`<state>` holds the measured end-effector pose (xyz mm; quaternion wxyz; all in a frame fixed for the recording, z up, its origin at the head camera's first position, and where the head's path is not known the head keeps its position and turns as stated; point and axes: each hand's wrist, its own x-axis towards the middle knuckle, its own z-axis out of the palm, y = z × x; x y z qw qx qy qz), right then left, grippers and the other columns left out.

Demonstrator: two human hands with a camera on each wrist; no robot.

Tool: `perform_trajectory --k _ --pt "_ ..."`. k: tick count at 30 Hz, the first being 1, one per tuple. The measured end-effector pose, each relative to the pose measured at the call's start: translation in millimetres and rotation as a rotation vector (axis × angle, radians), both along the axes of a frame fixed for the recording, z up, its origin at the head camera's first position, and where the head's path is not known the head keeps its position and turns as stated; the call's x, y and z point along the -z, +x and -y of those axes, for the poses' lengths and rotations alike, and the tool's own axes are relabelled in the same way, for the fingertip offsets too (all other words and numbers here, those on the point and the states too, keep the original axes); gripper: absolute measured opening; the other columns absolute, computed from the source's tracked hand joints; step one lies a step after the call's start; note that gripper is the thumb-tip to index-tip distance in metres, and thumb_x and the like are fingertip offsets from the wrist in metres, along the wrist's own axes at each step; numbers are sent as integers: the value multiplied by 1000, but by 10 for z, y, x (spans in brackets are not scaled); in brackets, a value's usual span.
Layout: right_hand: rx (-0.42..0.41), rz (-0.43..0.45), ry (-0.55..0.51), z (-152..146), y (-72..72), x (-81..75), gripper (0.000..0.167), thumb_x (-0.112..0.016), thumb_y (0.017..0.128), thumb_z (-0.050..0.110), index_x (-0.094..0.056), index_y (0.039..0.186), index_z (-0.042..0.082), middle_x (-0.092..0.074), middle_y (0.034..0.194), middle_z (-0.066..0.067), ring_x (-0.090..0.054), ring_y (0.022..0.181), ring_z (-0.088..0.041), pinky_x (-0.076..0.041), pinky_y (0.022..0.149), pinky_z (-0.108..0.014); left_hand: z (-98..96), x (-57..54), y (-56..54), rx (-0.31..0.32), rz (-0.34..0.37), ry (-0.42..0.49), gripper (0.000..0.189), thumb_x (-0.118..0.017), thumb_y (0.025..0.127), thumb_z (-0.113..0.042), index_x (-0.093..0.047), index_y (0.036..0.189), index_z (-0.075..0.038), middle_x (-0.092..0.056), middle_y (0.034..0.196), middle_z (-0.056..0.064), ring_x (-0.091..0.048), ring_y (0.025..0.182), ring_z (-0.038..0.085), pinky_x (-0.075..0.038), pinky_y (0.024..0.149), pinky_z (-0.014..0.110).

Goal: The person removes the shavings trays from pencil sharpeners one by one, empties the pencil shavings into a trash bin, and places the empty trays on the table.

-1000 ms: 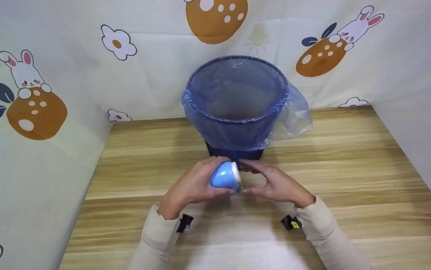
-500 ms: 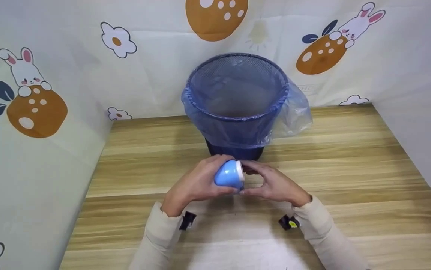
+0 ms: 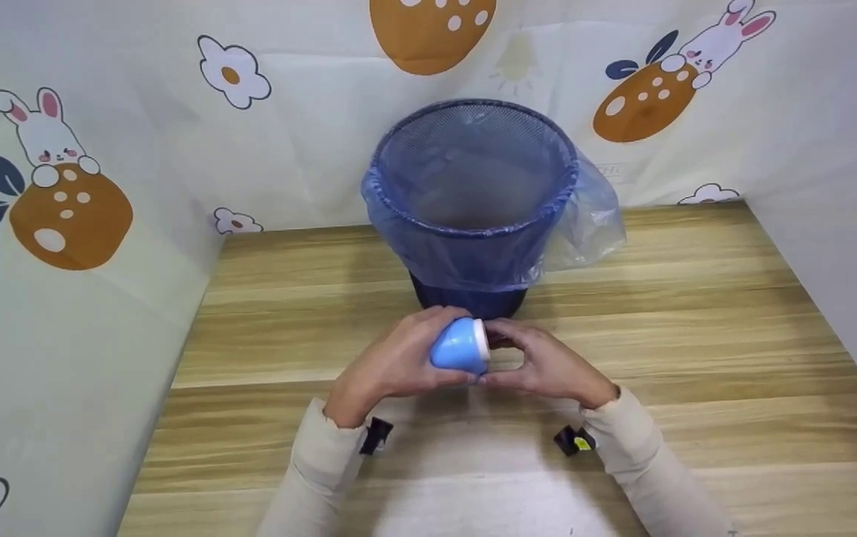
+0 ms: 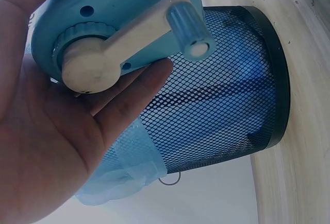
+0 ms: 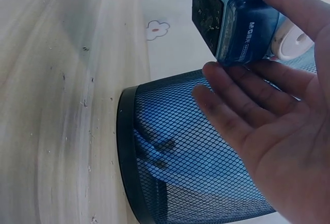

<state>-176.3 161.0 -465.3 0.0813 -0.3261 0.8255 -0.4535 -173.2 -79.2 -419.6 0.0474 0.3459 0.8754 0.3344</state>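
Observation:
A blue hand-crank pencil sharpener (image 3: 458, 347) lies sideways in the air between the hands, its white end facing right. My left hand (image 3: 398, 362) grips its body from the left. The left wrist view shows its white crank arm (image 4: 139, 28) and blue knob (image 4: 188, 31) above the fingers. My right hand (image 3: 544, 365) meets it from the right, thumb on one side and fingertips against the other. The right wrist view shows its clear shavings drawer (image 5: 250, 28) between that thumb and the fingers. Some right fingertips are hidden behind it in the head view.
Just beyond the hands stands a mesh wastebasket (image 3: 473, 302) with a blue plastic liner (image 3: 465, 261) folded over its rim. Small specks dot the wood-grain table (image 5: 77, 105). Printed cloth walls (image 3: 309, 149) close off the back and sides.
The left hand has carried the sharpener slightly right. The right hand has come a little left, so its thumb and fingers now meet the sharpener; the gap between the hands has closed.

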Motion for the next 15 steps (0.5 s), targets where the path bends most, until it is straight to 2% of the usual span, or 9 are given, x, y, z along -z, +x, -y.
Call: perform_trajectory --k 15 --pt "25 -26 2 6 -5 36 59 -83 80 26 -60 129 2 -66 124 -10 -64 115 -26 -50 101 -42 14 34 -2 9 -5 -5 69 -85 77 -36 -54 132 -10 -63 119 8 -62 101 20 -54 89 38"
